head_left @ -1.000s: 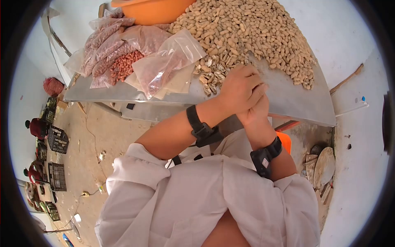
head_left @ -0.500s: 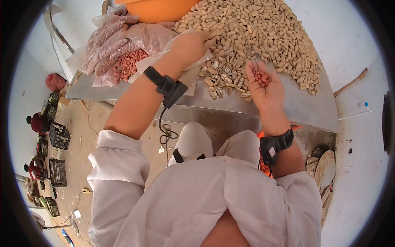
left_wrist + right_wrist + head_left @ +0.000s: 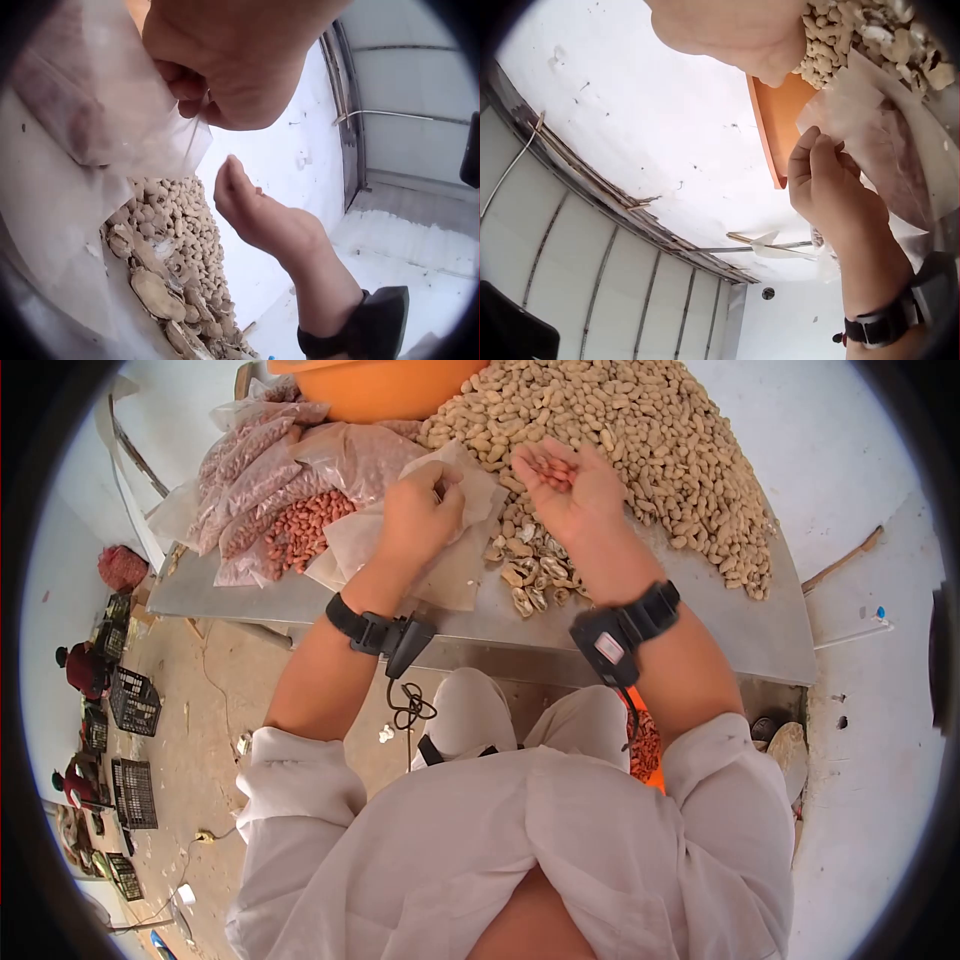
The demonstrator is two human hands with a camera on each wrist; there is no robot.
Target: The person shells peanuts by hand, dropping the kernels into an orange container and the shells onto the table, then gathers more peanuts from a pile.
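My left hand pinches the edge of a clear plastic bag between thumb and fingers, and the bag lies over the table's near edge. Reddish shelled peanuts rest in the cupped palm of my right hand, its fingers loosely extended. That hand is to the right of the bag, above the large heap of unshelled peanuts. In the left wrist view, the right hand is beside the bag's edge with its fingertips up. Cracked shells lie on the table below it.
Filled bags of shelled peanuts are stacked at the left, with loose red kernels by them. Behind stands an orange basin. The metal table has a curved right end. Below it, an orange container holds red peanuts. Two people sit near crates.
The hands part from being clasped together. The left moves to the bag, then draws back slightly with it. The right turns palm up with kernels and shifts left toward the bag.
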